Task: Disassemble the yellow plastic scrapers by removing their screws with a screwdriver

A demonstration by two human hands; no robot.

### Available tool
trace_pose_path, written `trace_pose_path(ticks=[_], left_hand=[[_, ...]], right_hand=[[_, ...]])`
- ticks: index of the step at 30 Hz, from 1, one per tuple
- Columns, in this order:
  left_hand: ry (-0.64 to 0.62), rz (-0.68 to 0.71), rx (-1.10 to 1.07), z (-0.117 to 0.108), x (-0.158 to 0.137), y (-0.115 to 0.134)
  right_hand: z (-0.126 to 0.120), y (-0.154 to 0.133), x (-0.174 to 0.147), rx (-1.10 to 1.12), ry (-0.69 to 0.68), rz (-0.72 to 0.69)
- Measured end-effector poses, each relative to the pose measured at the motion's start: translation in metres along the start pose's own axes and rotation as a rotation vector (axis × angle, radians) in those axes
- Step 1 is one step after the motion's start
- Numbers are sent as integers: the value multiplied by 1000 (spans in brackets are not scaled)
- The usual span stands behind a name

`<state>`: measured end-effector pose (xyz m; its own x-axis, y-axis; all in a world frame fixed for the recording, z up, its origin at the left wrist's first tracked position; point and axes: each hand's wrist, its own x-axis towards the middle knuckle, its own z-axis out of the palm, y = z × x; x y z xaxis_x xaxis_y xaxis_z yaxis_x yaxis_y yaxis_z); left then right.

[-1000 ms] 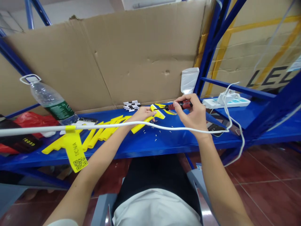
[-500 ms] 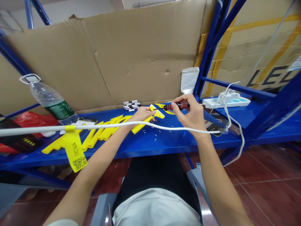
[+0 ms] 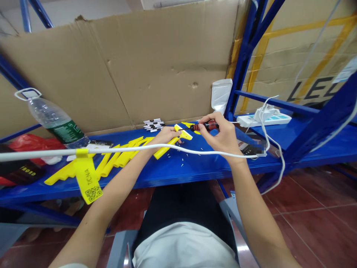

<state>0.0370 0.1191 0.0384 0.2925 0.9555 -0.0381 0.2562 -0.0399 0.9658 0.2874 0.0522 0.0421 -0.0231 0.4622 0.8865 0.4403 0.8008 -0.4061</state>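
My left hand [image 3: 166, 135] is closed around a yellow T-shaped scraper [image 3: 185, 135], its handle slanting down to the left. In my right hand [image 3: 221, 132] is a red-and-black screwdriver [image 3: 205, 126], held almost level. Its thin shaft points left, with the tip at the scraper's head; whether it sits on a screw is too small to tell. Several small screws [image 3: 182, 160] lie scattered just in front of the scraper. More yellow handles [image 3: 113, 163] lie in a row left of my left hand. Another yellow piece [image 3: 189, 124] lies behind the screwdriver, partly hidden.
A white cable [image 3: 139, 148] with a yellow tag [image 3: 88, 178] crosses before my forearms. On the blue shelf [image 3: 156, 175] stand a plastic bottle [image 3: 60, 123], a stack of black-and-white pieces [image 3: 153, 125] and a white power strip [image 3: 248, 120]. Cardboard [image 3: 167, 67] closes off the back.
The whole view has shifted slightly, so things appear a little further left. Both hands keep the same hold on the scraper and the screwdriver.
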Motion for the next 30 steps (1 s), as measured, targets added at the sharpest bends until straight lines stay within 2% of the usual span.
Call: trace_pose_path(ticks=[10, 19, 30], left_hand=[[0, 49, -7, 1, 2, -5], [5, 19, -13, 1, -1, 0], [-51, 83, 28, 0, -1, -5]], right_hand=[[-1, -1, 1, -5, 11, -14], [0, -3, 1, -5, 27, 4], [1, -3, 1, -63, 43, -47]])
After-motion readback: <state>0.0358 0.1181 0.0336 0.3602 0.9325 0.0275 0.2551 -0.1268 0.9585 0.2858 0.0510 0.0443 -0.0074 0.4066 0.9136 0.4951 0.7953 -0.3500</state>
